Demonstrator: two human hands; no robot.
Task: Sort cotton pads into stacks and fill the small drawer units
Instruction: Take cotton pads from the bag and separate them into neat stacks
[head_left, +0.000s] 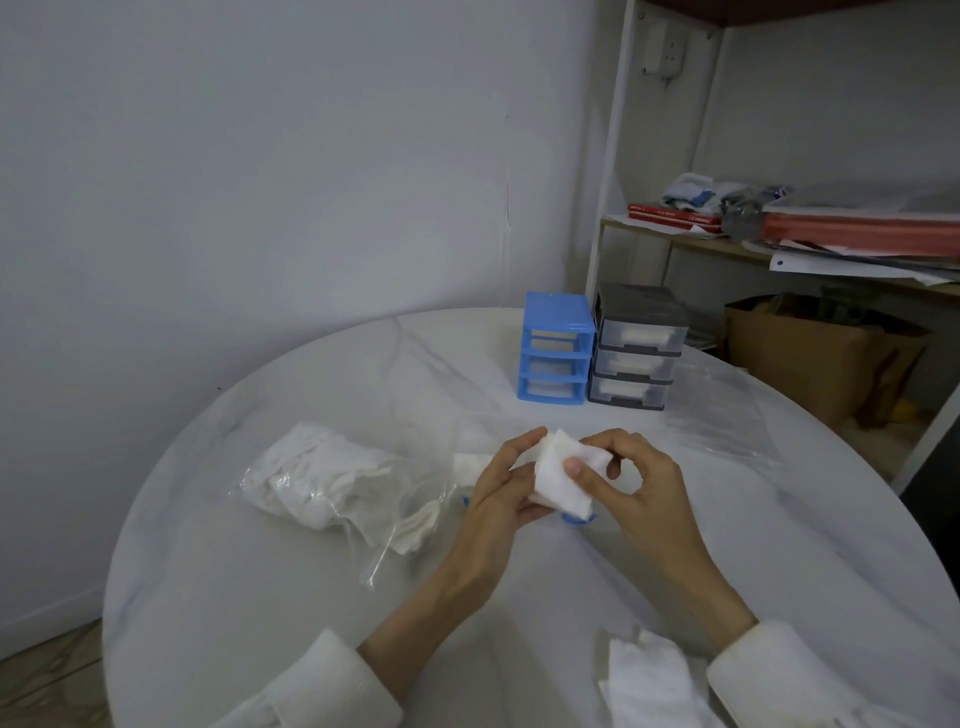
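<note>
Two drawer units (597, 353) stand on the table (260, 597) behind the bag (332, 480).

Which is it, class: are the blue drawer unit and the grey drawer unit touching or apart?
Cannot tell. In the head view the blue drawer unit and grey drawer unit stand side by side, but no plain gap or contact shows.

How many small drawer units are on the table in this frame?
2. The blue drawer unit stands at the table's far edge, and the grey drawer unit stands right beside it, on its right. No others are visible on the table.
</note>
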